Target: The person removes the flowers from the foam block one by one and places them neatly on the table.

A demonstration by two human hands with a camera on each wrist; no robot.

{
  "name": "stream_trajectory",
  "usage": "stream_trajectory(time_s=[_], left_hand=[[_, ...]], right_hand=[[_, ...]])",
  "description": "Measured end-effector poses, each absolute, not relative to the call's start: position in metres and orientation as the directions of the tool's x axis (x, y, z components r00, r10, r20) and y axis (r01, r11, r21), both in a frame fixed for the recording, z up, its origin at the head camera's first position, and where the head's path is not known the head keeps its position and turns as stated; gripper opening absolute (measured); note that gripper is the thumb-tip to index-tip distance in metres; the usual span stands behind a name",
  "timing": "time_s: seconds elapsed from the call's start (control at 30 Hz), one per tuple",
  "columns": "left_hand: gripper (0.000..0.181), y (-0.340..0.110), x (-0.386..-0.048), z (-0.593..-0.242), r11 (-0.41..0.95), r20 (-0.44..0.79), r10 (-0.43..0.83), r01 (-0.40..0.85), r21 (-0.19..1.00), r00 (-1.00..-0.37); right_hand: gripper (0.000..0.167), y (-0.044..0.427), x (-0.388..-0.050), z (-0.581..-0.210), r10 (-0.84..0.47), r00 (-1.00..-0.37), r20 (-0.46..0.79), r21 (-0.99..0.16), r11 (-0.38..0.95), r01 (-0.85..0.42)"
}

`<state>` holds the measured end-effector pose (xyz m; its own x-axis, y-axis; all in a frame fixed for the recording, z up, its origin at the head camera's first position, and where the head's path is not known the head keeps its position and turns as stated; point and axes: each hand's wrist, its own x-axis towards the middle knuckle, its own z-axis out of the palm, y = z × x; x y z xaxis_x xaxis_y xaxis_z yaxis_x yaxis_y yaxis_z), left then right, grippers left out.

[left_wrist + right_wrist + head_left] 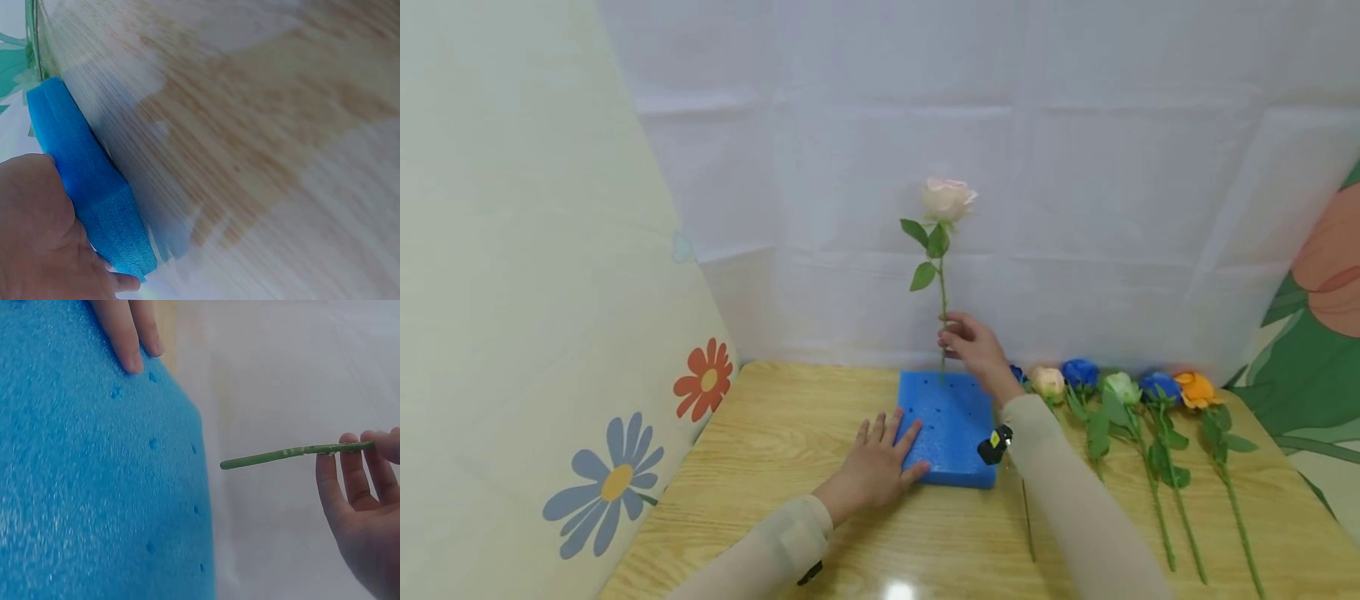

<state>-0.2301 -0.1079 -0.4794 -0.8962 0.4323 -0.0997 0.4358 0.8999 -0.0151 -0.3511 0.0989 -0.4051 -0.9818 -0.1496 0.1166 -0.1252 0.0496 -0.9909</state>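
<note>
A blue foam block with several small holes in its top lies on the table. My left hand rests on the block's left side with fingers spread; in the left wrist view the same hand lies against the block's edge. Over the back of the block, my right hand pinches the green stem of a pale pink rose, which stands upright. In the right wrist view the stem's cut end is apart from the foam, near its holes, with the right hand gripping higher up.
Several roses lie in a row at the right: a peach one, blue ones, a pale green one and an orange one. Their stems point toward the table's front. A white cloth hangs behind the wooden table.
</note>
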Motion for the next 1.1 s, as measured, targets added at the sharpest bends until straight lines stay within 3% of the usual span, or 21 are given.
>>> stream_trajectory(time_s=[0.4, 1.1], left_hand=[[0.076, -0.105, -0.235, -0.476, 0.899, -0.087, 0.433, 0.437, -0.023, -0.897], [0.077, -0.108, -0.24, -0.489, 0.887, -0.054, 0.457, 0.459, -0.041, -0.888]], right_hand=[[0.04, 0.128, -0.342, -0.405, -0.183, -0.965, 0.187, -0.974, 0.094, -0.206], [0.049, 0.181, -0.309, -0.401, -0.183, -0.974, 0.13, -0.979, 0.129, -0.155]])
